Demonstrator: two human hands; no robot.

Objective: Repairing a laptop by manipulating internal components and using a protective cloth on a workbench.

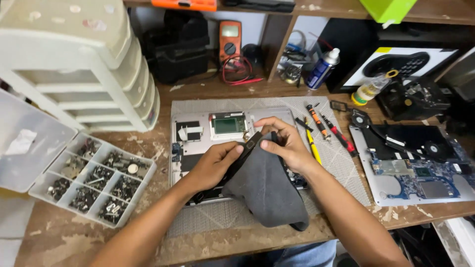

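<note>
My left hand (213,164) and my right hand (283,142) together hold a long black strip-shaped part (246,151) over an opened silver laptop shell (190,127). A grey cloth (267,190) hangs from my right hand and drapes over the near half of the shell. My left thumb and fingers pinch the strip near its upper end. My right fingers press the cloth against it. The strip's lower end runs under my left wrist.
A grey work mat (341,163) lies under the shell. Screwdrivers (326,131) lie to the right, beside a second laptop base with a blue board (420,173). A compartment box of screws (96,180) and white drawers (94,69) stand left. A multimeter (230,39) and spray can (321,66) are behind.
</note>
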